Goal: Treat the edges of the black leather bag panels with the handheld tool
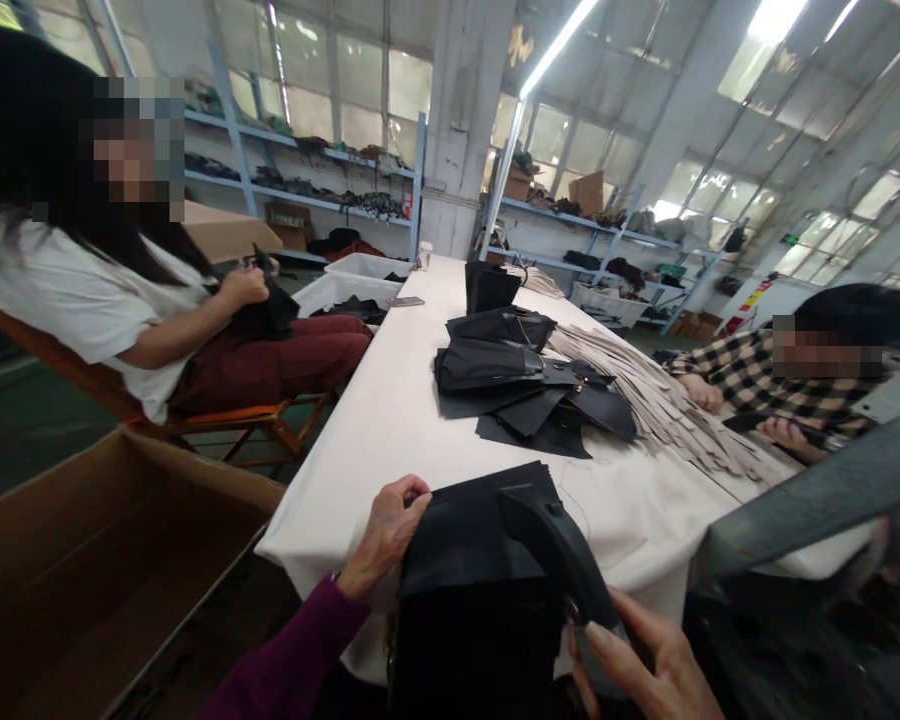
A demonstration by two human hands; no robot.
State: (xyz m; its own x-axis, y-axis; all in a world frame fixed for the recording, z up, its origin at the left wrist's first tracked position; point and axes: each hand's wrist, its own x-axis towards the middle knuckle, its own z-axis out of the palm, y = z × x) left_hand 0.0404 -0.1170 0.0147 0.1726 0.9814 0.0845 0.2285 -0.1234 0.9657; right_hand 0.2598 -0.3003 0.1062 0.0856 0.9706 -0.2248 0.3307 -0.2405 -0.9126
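A black leather-like bag piece (472, 540) lies over the near edge of the white-covered table (330, 500). My left hand (386, 530) pinches its upper left corner between thumb and fingers. At its right side my right hand (637, 650) grips a curved black strap (562, 540) near a small metal ring (571, 608). The strap arches across the bag piece. Just beyond, a pile of black bag pieces (525, 380) with small metal fittings rests on the table. A loose thread lies to the right of my work.
Long pale strips (645, 400) spread along the table's right side. A phone (405, 301) lies at the far left edge. One person sits at left beside a large cardboard box (120, 560), another works at right. A grey metal post (817, 500) slants across the right.
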